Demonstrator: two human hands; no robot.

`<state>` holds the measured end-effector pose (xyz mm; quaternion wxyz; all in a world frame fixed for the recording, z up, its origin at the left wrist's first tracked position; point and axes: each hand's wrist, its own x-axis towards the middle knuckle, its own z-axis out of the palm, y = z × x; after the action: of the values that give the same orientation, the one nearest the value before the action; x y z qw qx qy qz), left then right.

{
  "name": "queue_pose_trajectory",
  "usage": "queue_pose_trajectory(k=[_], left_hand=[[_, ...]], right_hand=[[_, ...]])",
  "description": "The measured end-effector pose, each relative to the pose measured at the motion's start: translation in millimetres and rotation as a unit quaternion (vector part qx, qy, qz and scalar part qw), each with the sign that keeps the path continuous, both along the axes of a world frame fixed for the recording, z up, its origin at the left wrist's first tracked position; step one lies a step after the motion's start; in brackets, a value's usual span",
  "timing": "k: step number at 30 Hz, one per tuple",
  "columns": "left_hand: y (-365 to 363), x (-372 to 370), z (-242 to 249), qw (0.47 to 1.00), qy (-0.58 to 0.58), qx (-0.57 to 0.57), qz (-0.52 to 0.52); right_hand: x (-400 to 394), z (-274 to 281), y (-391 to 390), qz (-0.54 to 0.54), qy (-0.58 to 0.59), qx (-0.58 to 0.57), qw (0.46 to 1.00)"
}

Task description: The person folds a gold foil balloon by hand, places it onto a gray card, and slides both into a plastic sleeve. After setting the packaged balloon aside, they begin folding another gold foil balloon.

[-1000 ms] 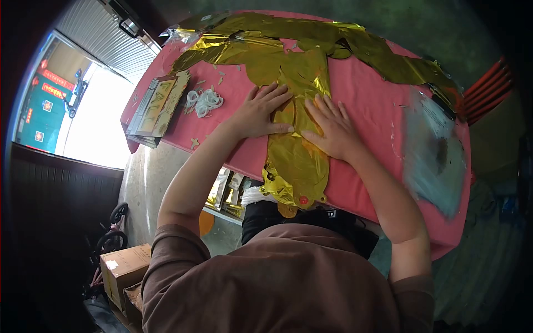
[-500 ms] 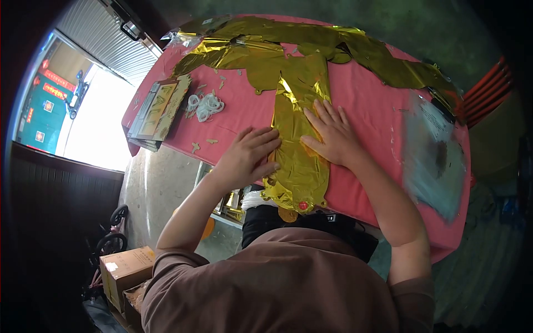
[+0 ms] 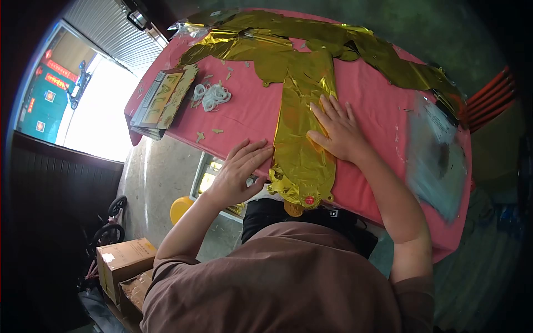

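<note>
A long flat gold foil balloon [image 3: 300,133] lies on the pink tablecloth [image 3: 366,89], its near end with a red dot hanging over the table's front edge. My right hand [image 3: 337,129] presses flat on the foil's right side, fingers spread. My left hand [image 3: 240,171] is at the table's near edge, fingers extended, its fingertips touching the foil's left rim. More gold foil [image 3: 383,55] is spread across the back of the table.
A stack of printed cards [image 3: 162,102] lies at the table's left edge, with a pile of white rings [image 3: 211,95] beside it. A clear plastic bag [image 3: 436,152] lies at the right. Cardboard boxes [image 3: 119,261] stand on the floor below left.
My left hand has slid from the middle of the foil down toward me to the table's near edge. My right hand has stayed pressed on the foil.
</note>
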<state>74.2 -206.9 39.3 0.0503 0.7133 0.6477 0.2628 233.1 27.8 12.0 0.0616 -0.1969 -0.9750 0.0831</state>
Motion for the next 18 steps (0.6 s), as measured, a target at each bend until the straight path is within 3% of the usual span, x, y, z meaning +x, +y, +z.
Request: queue_pose_trajectory(k=[4, 11, 14, 16, 18], left_hand=[[4, 7, 2, 0.996, -0.052, 0.034, 0.056], [15, 11, 6, 0.991, -0.117, 0.034, 0.057], [30, 7, 8, 0.992, -0.105, 0.063, 0.03], [42, 0, 13, 0.998, 0.0, 0.066, -0.015], [58, -8, 12, 0.994, 0.025, 0.086, -0.063]], right_hand=[[0, 1, -1, 0.004, -0.011, 0.007, 1.0], [3, 3, -4, 0.009, -0.016, 0.003, 1.0], [7, 4, -9, 0.008, -0.022, -0.002, 1.0], [9, 6, -12, 0.006, -0.027, 0.0, 1.0], [12, 8, -17, 0.0, -0.03, -0.011, 0.999]])
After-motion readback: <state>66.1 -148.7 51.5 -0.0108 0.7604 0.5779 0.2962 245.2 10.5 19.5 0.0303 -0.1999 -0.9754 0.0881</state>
